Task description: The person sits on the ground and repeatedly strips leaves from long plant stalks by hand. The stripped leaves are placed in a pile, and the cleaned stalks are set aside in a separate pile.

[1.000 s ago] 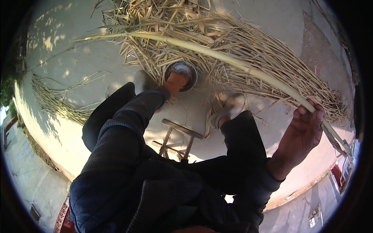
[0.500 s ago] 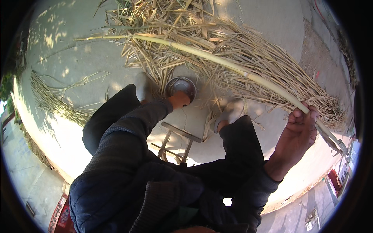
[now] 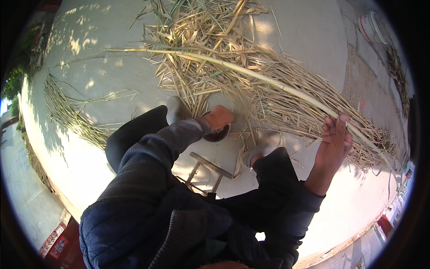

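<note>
A long pale cane stalk (image 3: 268, 80) runs from the far left to the near right, above a layer of dry stalks. Toward its thicker end, my right hand (image 3: 333, 141) pinches it between thumb and fingers. My left hand (image 3: 218, 117) is closed over a round metal bowl (image 3: 219, 136) between my feet and covers much of it. Whatever those fingers hold, if anything, is hidden. Part of the bowl's dark inside shows below the hand.
A pile of dry stalks and leaves (image 3: 197, 40) spreads across the ground ahead and to the right. Another thin bundle (image 3: 71, 116) lies left. A small wooden stand (image 3: 210, 165) is between my knees. A white bucket (image 3: 372, 28) sits far right.
My left hand has come up out of the bowl and shifted slightly right. The right hand still grips the stalk. The view has shifted, bringing the white bucket into sight.
</note>
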Demonstrator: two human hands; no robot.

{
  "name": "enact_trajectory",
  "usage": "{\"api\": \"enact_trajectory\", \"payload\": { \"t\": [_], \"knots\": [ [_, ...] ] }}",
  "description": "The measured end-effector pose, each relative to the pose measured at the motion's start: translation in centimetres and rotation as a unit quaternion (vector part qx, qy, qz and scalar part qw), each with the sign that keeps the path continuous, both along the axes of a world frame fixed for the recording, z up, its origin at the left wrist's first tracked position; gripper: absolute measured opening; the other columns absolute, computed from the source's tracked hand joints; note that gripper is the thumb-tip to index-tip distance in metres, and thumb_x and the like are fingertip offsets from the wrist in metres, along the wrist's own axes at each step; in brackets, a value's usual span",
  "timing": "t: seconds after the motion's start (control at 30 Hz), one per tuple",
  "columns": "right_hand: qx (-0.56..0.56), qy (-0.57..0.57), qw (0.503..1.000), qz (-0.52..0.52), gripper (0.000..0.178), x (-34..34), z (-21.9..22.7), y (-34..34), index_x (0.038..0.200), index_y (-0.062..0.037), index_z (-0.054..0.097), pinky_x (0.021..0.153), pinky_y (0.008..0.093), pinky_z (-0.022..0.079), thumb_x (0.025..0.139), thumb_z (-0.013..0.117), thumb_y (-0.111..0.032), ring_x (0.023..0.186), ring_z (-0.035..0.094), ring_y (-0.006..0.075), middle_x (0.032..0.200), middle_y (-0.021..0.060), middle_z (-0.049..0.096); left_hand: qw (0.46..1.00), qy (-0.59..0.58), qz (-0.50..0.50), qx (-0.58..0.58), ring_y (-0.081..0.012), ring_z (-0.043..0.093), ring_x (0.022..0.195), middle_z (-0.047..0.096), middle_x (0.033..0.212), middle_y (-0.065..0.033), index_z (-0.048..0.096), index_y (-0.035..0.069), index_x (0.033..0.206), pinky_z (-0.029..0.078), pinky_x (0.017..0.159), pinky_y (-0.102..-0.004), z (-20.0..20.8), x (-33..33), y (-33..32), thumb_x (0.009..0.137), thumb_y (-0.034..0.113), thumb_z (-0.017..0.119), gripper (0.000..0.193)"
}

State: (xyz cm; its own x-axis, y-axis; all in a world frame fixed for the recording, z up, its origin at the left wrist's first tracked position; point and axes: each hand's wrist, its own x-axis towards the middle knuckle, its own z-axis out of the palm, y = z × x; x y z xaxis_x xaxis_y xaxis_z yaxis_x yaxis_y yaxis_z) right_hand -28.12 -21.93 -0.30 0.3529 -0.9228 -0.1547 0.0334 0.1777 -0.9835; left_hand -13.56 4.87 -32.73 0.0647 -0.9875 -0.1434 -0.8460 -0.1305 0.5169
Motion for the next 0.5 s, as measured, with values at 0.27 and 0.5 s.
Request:
{"api": "enact_trajectory", "payload": {
  "t": [0.27,0.5],
  "knots": [
    [-0.008,-0.074,0.992,0.105,0.025,0.0,-0.7,-2.6,0.116,0.0018,0.067,0.078,0.0278,0.056,0.099,0.071,-0.016,0.087,0.072,0.0180,0.104,0.0126,0.074,0.963,-0.067,0.056,-0.254,-0.0347,0.064,0.067,0.062,0.070,-0.0124,0.063,0.007,0.091,0.050,0.061,-0.0450,24.1,5.6,-7.3,0.091,0.023,0.069,0.017],
    [-0.008,-0.090,0.986,0.142,0.028,-0.7,0.1,-2.3,0.121,0.0006,0.058,0.082,0.0283,0.055,0.099,0.070,-0.012,0.089,0.069,0.0165,0.108,0.0156,0.073,0.906,-0.223,0.186,-0.308,-0.0284,0.068,0.086,0.069,0.081,-0.0092,0.073,0.007,0.096,0.050,0.081,-0.0439,33.4,8.3,-4.6,0.088,0.035,0.077,0.029]
  ]
}}
